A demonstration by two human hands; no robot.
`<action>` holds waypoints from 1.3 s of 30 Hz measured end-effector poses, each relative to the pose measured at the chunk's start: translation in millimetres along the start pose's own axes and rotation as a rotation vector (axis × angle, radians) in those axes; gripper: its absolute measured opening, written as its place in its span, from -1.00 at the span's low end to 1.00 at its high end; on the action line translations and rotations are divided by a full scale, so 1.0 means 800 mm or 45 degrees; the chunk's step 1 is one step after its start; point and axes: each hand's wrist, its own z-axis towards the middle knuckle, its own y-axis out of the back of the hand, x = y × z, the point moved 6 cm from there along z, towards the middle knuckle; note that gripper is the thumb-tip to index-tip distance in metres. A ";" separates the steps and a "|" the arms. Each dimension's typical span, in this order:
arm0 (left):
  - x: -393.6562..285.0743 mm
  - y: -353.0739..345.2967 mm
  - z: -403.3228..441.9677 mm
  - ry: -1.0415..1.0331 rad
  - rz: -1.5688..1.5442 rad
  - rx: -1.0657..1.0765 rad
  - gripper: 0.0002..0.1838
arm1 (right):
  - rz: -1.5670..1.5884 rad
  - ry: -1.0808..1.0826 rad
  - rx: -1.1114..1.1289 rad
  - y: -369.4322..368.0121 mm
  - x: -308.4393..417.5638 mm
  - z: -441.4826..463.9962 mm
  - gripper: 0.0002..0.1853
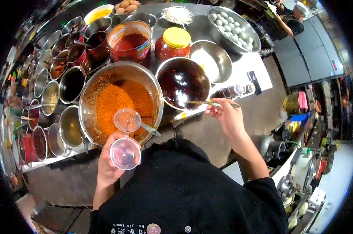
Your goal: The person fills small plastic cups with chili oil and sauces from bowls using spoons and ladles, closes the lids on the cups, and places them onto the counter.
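Observation:
My left hand (107, 165) is closed around a small clear plastic cup (125, 154). The cup's hinged lid (127, 120) is flipped back over a big metal bowl (87, 99) of orange-red chili mix (116, 94). Another spoon (150, 130) rests in that mix, its handle over the rim. Between the fingers of my right hand (230, 117) is a metal spoon (217, 104). Its far end reaches over a metal bowl (206, 67) of dark red, glossy liquid (180, 80). Whether the spoon tip touches the liquid, I cannot tell.
Behind the bowls stand a bucket of red sauce (129, 42) and a yellow-lidded jar (176, 38). Further right are an empty-looking metal bowl (219, 64), a basin of eggs (233, 31) and small cups (235, 91). Several containers crowd the left. A person (293, 23) stands upper right.

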 end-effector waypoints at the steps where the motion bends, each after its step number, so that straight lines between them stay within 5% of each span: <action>1: 0.002 -0.001 0.001 0.000 0.015 -0.022 -0.20 | -0.004 -0.006 0.019 -0.001 0.003 0.006 -0.71; 9: 0.022 -0.034 0.027 -0.109 0.067 -0.119 -0.15 | -0.304 0.169 0.367 -0.005 0.033 0.022 -0.72; 13: 0.039 -0.048 0.032 -0.118 0.036 -0.073 -0.13 | -0.767 0.669 0.543 -0.007 0.044 0.025 -0.77; 22: 0.076 -0.062 0.028 -0.260 0.082 -0.389 -0.17 | -0.180 0.144 0.632 0.026 0.027 0.056 -0.70; 26: 0.086 -0.073 0.033 -0.226 0.181 -0.182 -0.21 | -0.257 0.214 0.721 0.031 0.033 0.055 -0.70; 34: 0.099 -0.073 0.018 -0.263 0.132 -0.293 -0.20 | -0.509 0.521 0.764 0.028 0.039 0.043 -0.72; 39: 0.095 -0.058 0.002 -0.243 0.208 -0.248 -0.24 | -0.352 0.302 0.742 0.026 0.039 0.034 -0.71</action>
